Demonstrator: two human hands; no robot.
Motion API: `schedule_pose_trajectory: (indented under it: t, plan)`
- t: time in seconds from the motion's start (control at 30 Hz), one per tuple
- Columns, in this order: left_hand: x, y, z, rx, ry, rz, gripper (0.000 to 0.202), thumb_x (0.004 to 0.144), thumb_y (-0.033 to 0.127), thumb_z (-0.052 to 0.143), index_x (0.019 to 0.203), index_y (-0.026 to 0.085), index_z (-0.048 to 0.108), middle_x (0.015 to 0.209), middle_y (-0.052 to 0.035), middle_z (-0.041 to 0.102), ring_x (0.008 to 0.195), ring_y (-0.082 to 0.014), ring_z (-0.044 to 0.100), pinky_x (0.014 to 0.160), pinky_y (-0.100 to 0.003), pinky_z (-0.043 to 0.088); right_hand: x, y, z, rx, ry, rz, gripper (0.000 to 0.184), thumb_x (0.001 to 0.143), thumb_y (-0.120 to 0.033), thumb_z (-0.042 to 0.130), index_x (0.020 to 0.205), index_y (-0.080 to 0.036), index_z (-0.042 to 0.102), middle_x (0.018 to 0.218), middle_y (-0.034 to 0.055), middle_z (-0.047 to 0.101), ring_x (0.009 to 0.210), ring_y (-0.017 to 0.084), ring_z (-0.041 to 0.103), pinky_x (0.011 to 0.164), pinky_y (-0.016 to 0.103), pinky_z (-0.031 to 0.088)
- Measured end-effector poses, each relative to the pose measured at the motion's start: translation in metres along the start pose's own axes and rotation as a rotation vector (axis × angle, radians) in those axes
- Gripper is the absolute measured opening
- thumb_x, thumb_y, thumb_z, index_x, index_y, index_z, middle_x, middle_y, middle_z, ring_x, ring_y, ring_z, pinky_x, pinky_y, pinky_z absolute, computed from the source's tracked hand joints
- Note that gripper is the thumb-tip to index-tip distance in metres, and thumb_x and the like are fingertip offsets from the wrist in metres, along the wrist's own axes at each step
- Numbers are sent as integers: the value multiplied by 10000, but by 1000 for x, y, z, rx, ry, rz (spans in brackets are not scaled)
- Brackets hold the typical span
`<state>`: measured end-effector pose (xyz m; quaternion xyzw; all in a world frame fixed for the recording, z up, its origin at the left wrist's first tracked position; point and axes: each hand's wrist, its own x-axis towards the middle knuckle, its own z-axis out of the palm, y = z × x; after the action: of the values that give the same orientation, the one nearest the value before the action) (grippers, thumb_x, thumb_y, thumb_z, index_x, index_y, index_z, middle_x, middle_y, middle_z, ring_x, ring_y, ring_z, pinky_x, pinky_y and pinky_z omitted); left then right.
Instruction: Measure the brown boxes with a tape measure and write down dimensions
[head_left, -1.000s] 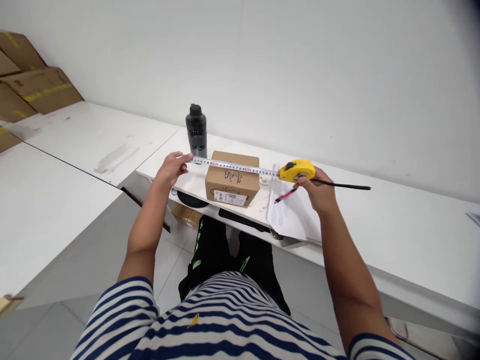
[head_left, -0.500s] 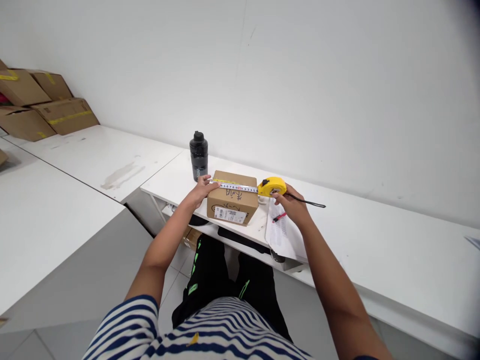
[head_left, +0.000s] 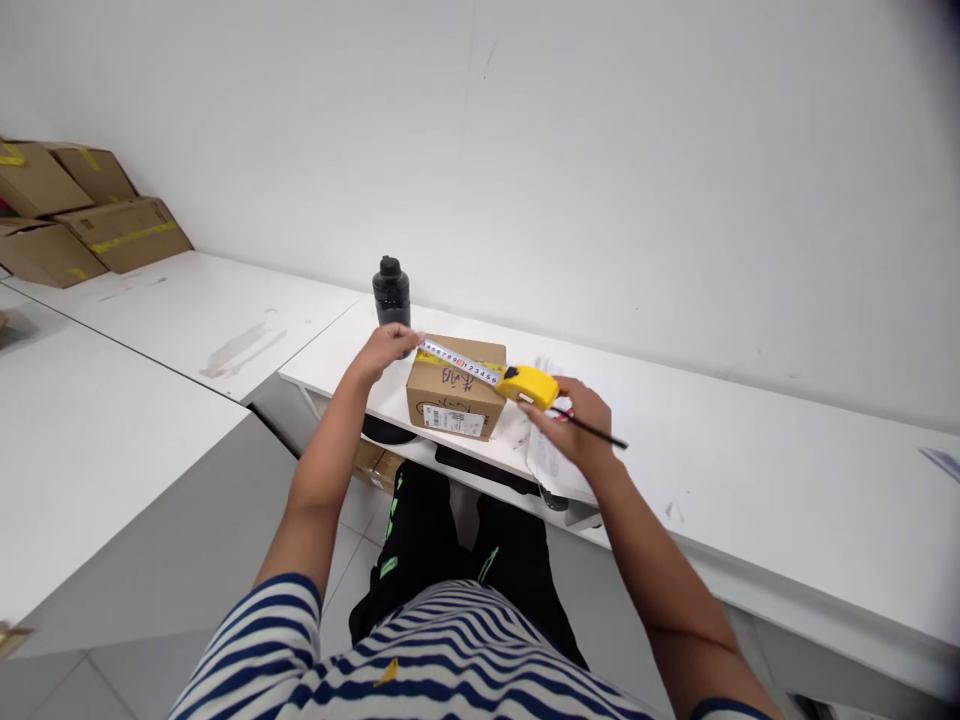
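A small cardboard box [head_left: 450, 395] with a label and handwriting stands near the front edge of the white table [head_left: 750, 470]. My left hand [head_left: 382, 350] pinches the free end of the tape blade [head_left: 461, 364] above the box's back left corner. The blade runs slantwise across the box top to the yellow tape measure [head_left: 531, 385], which my right hand [head_left: 574, 425] grips at the box's front right corner. A thin black strap trails from the case past my right hand.
A black bottle [head_left: 391, 291] stands just behind the box. Papers [head_left: 551, 465] and a red pen lie under my right hand. Taped cardboard boxes [head_left: 75, 215] are stacked at the far left on another white table [head_left: 195, 310]. My legs are below the table edge.
The tape has shortened from a long span held above the box to a short length. It lay along the box's back top edge, and now slants from back left to front right corner.
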<state>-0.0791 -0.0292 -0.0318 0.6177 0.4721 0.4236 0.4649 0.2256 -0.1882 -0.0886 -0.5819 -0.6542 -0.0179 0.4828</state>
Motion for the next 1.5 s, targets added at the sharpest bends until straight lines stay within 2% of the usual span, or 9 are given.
schedule_pose_trajectory:
  t: [0.13,0.23,0.4,0.7,0.97,1.07,1.17,1.33,1.5]
  plan:
    - [42,33,25,-81,-221,127,364,760,506,778,847,166,680,946,-51,702,867,-149,612,858,-323,467,-45,-59,30,7,221,-333,346,809,-541,745,896,-256,569,819,43,705,681,204,662,594,325,520]
    - [67,40,58,147,-448,201,341,785,484,739,850,151,706,905,-55,705,823,-151,595,840,-328,448,-56,-101,56,-30,366,-369,320,878,-464,692,1044,-208,593,687,2,614,568,172,565,525,294,438]
    - [72,27,87,546,-422,181,382,804,541,663,710,172,651,636,-4,573,593,-149,474,615,-317,346,-35,-126,72,-258,332,-329,367,939,-417,626,1226,-190,649,740,20,607,553,151,518,524,292,371]
    - [57,34,83,584,-529,181,381,780,522,692,624,181,629,581,4,548,537,-125,438,565,-309,303,-29,-110,83,-214,337,-214,448,911,-536,668,1189,-185,659,815,59,701,653,181,645,563,288,451]
    - [59,30,84,566,-421,322,407,831,518,662,618,178,599,665,-5,566,628,-137,484,636,-317,365,-34,-104,84,-161,324,-206,450,915,-521,666,1217,-190,633,835,64,697,674,187,666,600,283,524]
    - [32,47,85,411,-310,407,346,850,493,668,743,164,675,858,-49,666,784,-156,585,733,-314,439,-37,-79,72,-98,373,-159,436,905,-545,662,1177,-206,628,805,38,648,653,185,636,571,292,535]
    - [-12,68,92,262,-364,430,352,831,520,718,839,169,696,967,-67,705,882,-164,629,803,-313,482,-35,-39,55,18,519,-85,480,861,-572,711,1139,-196,601,828,36,605,706,196,617,613,330,563]
    - [-54,77,110,306,-464,355,588,983,669,381,1018,174,696,1102,-118,736,1023,-216,681,937,-378,521,-27,1,38,196,650,-315,687,859,-530,742,1413,-266,433,1091,94,601,936,244,652,805,442,596]
    - [-41,53,94,810,-356,371,733,986,676,333,1524,196,466,1633,-144,442,1557,-356,319,1273,-563,216,-34,-8,45,306,729,-231,652,900,-485,695,1452,-307,396,1148,95,564,1014,241,659,873,464,602]
